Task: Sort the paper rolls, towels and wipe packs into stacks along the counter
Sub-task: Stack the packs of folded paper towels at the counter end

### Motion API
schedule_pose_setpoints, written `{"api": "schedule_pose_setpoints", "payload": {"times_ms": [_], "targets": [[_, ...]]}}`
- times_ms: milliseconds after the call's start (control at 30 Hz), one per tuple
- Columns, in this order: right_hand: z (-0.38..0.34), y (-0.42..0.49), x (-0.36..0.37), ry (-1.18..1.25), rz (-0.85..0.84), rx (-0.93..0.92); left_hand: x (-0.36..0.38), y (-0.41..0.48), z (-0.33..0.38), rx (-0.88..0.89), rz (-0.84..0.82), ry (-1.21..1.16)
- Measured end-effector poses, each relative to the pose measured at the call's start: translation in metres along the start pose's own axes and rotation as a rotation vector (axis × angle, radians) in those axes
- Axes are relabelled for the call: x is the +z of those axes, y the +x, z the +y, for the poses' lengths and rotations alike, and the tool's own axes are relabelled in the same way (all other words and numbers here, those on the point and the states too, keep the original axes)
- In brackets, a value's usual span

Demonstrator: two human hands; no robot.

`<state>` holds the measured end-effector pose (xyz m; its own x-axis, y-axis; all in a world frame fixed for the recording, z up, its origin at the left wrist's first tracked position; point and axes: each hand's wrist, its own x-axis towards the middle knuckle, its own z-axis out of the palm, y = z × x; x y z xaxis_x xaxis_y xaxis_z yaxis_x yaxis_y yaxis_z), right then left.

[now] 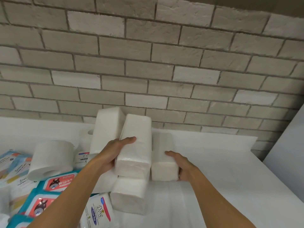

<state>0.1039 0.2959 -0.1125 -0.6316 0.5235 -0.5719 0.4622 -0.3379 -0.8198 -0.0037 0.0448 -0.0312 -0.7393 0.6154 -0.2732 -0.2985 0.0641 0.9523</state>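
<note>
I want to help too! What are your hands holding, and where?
Left hand grips the middle towel pack by its left side; right hand holds the right towel pack by its near right corner.

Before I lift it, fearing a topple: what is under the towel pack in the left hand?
Another white pack lies under the held pack, its near end showing. The held pack and left hand cover its far end.

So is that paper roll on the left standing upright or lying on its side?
On its side: the paper roll has its hollow core facing the camera.
</note>
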Motion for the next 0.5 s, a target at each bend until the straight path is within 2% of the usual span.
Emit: {"api": "schedule_pose_setpoints", "payload": {"times_ms": [267,500], "targets": [[0.019,-0.003,-0.007,0.033,0.085,-0.167,-0.002,0.0,-0.008,0.07,0.011,-0.02],[0.014,-0.06,-0.013,0.121,-0.03,-0.259,0.001,-0.01,-0.002,0.131,0.001,-0.01]]}}
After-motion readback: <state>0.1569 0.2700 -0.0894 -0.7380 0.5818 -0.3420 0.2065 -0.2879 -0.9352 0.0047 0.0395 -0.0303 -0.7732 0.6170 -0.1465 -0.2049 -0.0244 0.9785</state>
